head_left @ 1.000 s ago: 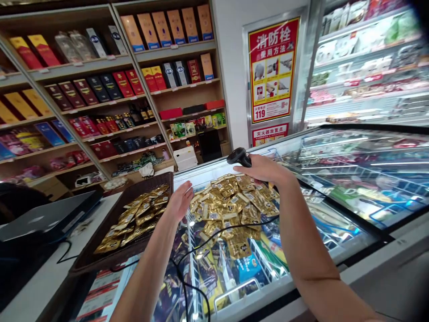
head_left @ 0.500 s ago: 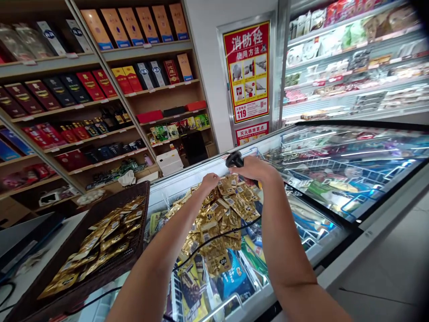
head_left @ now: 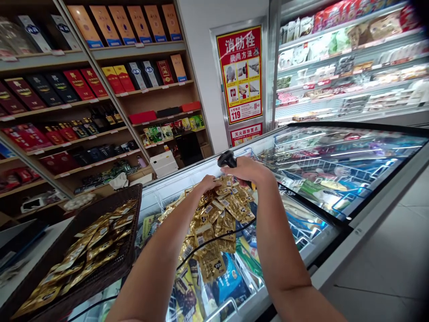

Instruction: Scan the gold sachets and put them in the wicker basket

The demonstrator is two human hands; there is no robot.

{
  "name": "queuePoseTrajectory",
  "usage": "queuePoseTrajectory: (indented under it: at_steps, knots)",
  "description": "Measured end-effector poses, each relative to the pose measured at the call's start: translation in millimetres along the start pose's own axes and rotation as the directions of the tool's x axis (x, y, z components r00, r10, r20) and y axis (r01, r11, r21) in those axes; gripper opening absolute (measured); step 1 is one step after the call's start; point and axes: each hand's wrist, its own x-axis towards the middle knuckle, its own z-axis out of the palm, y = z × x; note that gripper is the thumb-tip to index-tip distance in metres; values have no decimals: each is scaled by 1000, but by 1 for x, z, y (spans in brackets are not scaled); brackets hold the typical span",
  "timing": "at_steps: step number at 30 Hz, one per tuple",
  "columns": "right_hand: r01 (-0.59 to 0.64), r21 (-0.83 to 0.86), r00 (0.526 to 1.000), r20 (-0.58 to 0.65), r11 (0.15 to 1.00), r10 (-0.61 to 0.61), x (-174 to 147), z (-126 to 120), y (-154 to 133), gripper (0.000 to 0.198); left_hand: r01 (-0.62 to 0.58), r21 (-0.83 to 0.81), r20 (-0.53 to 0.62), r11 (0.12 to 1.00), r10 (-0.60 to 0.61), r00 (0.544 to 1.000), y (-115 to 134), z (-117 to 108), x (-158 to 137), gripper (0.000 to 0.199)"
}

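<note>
One snag could send the lot sliding!

And here's the right hand (head_left: pixel 248 169), closed round a black plastic handheld scanner (head_left: pixel 228 159), centre frame. The left hand (head_left: pixel 208 182) curls into the top of the heap of shiny gold foil packets (head_left: pixel 204 219), mid-frame; whether it grips one, I can't tell. Watch that thin black cable (head_left: pixel 214 240) crossing the heap: a tug could drag packets down, and the slick foil could slip too. Mixing with the brown woven basket (head_left: pixel 122 264) of similar packets, lower left, is another risk. Underneath, a white-rimmed freezer (head_left: pixel 368 226); can't tell if glass lies between. Wooden shelves (head_left: pixel 150 99) upper left, red-and-yellow poster (head_left: pixel 239 74) top centre, bright chilled display upper right (head_left: pixel 351 67).
</note>
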Motion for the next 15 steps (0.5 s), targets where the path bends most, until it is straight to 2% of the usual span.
queuePoseTrajectory:
  at_steps: [9, 15]
  knots:
    - [8, -10, 1000, -22, 1000, -8, -2, 1, -3, 40, -4, -21, -121, 1000, 2, 993, -3, 0, 0, 60]
    - [15, 10, 999, -29, 1000, -14, -3, 2, -3, 40, 9, -50, -187, 999, -18, 982, -10, -6, 1, 43]
